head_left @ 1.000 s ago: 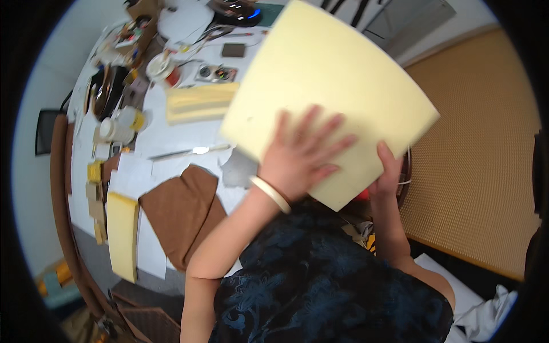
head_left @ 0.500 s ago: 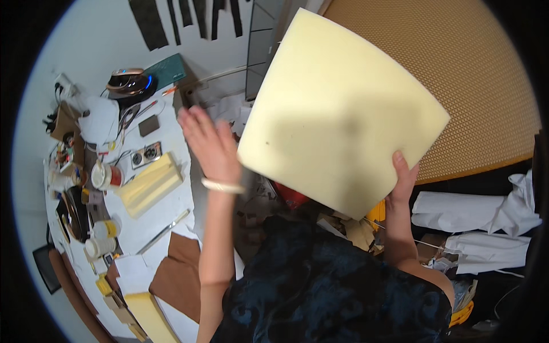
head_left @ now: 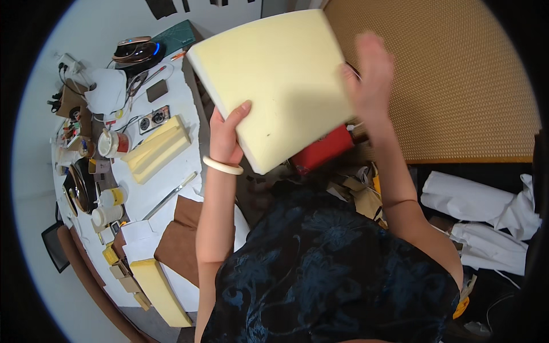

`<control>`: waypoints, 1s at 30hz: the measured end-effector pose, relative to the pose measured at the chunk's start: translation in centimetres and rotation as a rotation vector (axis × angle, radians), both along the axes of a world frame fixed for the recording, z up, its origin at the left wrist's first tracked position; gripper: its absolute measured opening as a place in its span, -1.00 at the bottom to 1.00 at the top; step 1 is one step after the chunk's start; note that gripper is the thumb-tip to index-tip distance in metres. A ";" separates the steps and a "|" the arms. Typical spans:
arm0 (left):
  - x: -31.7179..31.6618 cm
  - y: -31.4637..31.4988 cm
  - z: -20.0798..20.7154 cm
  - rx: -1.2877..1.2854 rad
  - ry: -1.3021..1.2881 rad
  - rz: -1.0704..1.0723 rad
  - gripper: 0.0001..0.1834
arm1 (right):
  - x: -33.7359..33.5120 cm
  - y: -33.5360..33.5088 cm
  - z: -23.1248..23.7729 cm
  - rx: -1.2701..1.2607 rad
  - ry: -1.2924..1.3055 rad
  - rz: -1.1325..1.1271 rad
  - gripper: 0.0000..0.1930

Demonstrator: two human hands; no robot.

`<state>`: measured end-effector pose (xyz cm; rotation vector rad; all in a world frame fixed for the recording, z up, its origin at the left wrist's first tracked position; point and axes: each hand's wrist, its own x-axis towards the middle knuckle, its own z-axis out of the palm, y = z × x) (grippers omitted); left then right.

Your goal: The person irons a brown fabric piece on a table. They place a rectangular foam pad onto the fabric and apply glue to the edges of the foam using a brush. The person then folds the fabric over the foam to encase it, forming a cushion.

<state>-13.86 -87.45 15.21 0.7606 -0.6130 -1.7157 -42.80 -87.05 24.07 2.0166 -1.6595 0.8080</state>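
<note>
A thick, pale yellow foam slab (head_left: 280, 80) is held up in front of me, a little tilted. My left hand (head_left: 227, 128) grips its lower left edge, thumb on the face and fingers behind; a cream bangle (head_left: 223, 166) circles that wrist. Just off the slab's right edge is my right hand (head_left: 373, 77), slightly blurred by motion. Its fingers point up and away from the foam, holding nothing that I can see. Whether its thumb touches the slab's edge I cannot tell.
To the left, a white-covered table (head_left: 189, 154) bears foam blocks (head_left: 157, 150), a long knife (head_left: 170, 196), brown fabric (head_left: 182, 240), tubs and an iron (head_left: 136, 54). A woven tan panel (head_left: 446, 86) rises at right, above white rolls (head_left: 474, 200). A red box (head_left: 323, 150) lies below the slab.
The slab has shifted left and turned. My left hand, free before, now grips it; my right hand has let go and moved up beside its right edge.
</note>
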 end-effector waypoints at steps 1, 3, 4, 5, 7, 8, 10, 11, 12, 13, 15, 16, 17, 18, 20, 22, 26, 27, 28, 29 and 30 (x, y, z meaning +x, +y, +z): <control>0.0 0.1 -0.7 0.015 0.008 0.079 -0.43 | 2.6 0.6 -1.9 0.011 -0.060 0.351 -0.25; 0.2 0.8 -0.7 0.050 0.068 0.183 -0.46 | 7.2 2.1 -5.8 0.207 -0.088 0.667 -0.34; 0.8 1.7 -0.5 0.029 0.014 0.220 -0.48 | 7.0 0.3 -7.6 0.192 0.048 0.791 -0.34; 2.1 2.8 0.0 0.002 -0.048 0.274 -0.49 | 7.5 -1.3 -8.6 0.165 0.182 0.928 -0.35; 4.4 4.0 1.4 0.016 -0.031 0.346 -0.55 | 4.1 -6.0 -8.3 0.433 0.070 0.630 -0.38; 4.7 4.7 1.0 0.033 -0.091 0.387 -0.56 | 3.1 -7.3 -9.6 0.455 -0.044 0.458 -0.39; 2.5 3.6 0.0 -0.030 -0.130 0.418 -0.57 | 1.7 -9.7 -16.6 0.299 -0.350 0.418 -0.42; 2.0 4.3 -0.5 -0.067 -0.145 0.437 -0.58 | 2.8 -9.7 -18.2 0.295 -0.392 0.446 -0.43; 2.9 5.7 -0.3 -0.085 -0.112 0.520 -0.56 | 4.7 -8.6 -16.3 0.347 -0.327 0.461 -0.42; 4.0 6.9 0.7 -0.052 -0.110 0.515 -0.56 | 6.0 -7.9 -13.1 0.378 -0.248 0.464 -0.41; 4.7 8.6 3.0 0.001 -0.078 0.500 -0.55 | 7.1 -6.6 -7.8 0.420 -0.063 0.455 -0.40; 4.8 9.5 2.6 0.026 -0.114 0.521 -0.55 | 8.4 -4.2 -7.5 0.341 -0.080 0.510 -0.40; 4.6 10.2 2.2 0.048 -0.159 0.546 -0.55 | 10.7 -1.9 -7.1 0.258 -0.104 0.571 -0.39; 4.0 9.2 1.8 0.030 -0.182 0.578 -0.55 | 12.5 -1.7 -6.0 0.134 -0.108 0.634 -0.39; 4.2 9.4 0.2 -0.025 -0.131 0.579 -0.54 | 13.5 -0.5 -6.7 0.108 -0.143 0.756 -0.36; 4.5 10.7 1.0 -0.007 -0.118 0.566 -0.53 | 12.2 -1.8 -8.3 0.220 -0.139 0.875 -0.29; 6.3 14.1 1.2 0.056 -0.134 0.585 -0.49 | 8.9 -4.6 -4.8 0.409 -0.107 0.353 -0.31; 6.0 12.9 1.1 0.045 -0.124 0.604 -0.48 | 10.7 -3.4 -4.3 0.193 -0.123 0.516 -0.29; 5.4 12.8 0.9 0.038 -0.161 0.634 -0.50 | 12.6 -2.4 -3.9 -0.030 -0.109 0.657 -0.28; 5.6 12.3 0.6 0.024 -0.177 0.614 -0.54 | 14.0 -1.5 -2.8 0.179 -0.100 0.808 -0.28; 5.4 13.1 0.7 0.016 -0.172 0.631 -0.55 | 15.3 0.2 -2.1 0.426 -0.110 0.926 -0.28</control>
